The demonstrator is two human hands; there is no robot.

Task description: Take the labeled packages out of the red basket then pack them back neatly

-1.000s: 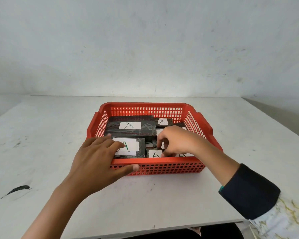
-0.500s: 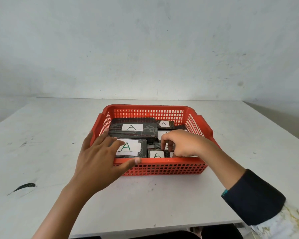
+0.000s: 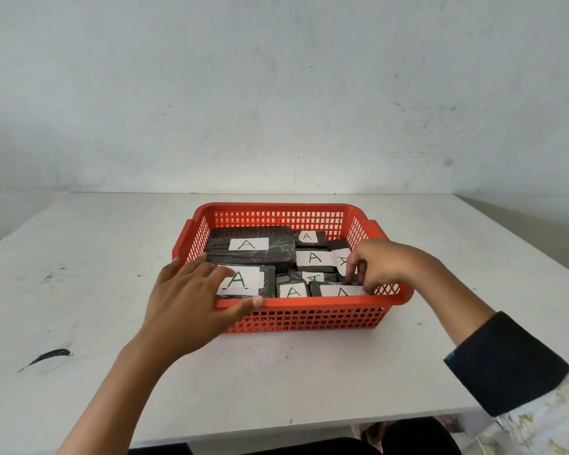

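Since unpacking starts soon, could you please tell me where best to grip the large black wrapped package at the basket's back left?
Probably from above, pinching the long edges of the large black wrapped package: it lies flat atop others, left end against the red plastic basket wall.

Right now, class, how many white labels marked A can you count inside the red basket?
7: back left, back right, centre right, far right by the right hand, front left, front centre, front right. Another partly hidden label; more may lie beneath.
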